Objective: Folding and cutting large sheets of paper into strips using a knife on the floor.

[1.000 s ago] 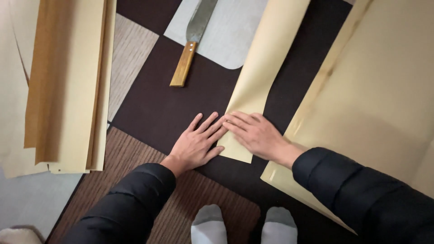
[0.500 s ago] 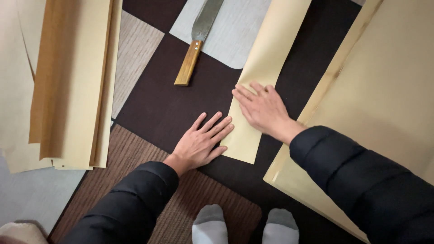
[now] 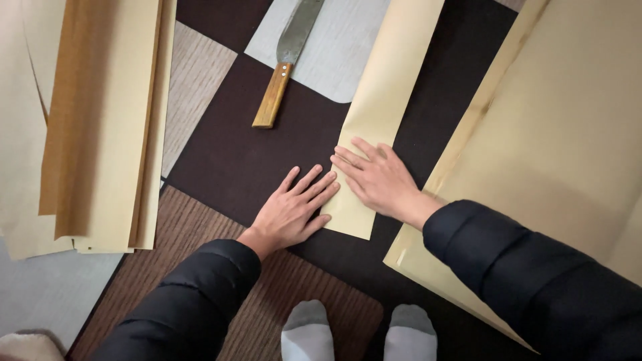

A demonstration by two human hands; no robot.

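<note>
A long folded strip of cream paper (image 3: 391,87) lies on the dark checked floor mat (image 3: 234,157), running from top centre down to its near end. My right hand (image 3: 378,179) lies flat on the strip's lower part, fingers spread and pointing left. Beside it, my left hand (image 3: 294,208) rests flat on the mat with its fingertips touching the strip's left edge. Neither hand grips anything. Both arms wear dark sleeves.
A big knife (image 3: 284,60) with a wooden handle lies on the mat above my left hand. A stack of folded cream sheets (image 3: 100,127) sits at the left. A large cream sheet (image 3: 555,140) covers the right side. My feet in grey socks (image 3: 307,331) show at the bottom.
My right hand slid up along the strip, then came back down a little. My left hand stayed at the strip's edge near its lower end.
</note>
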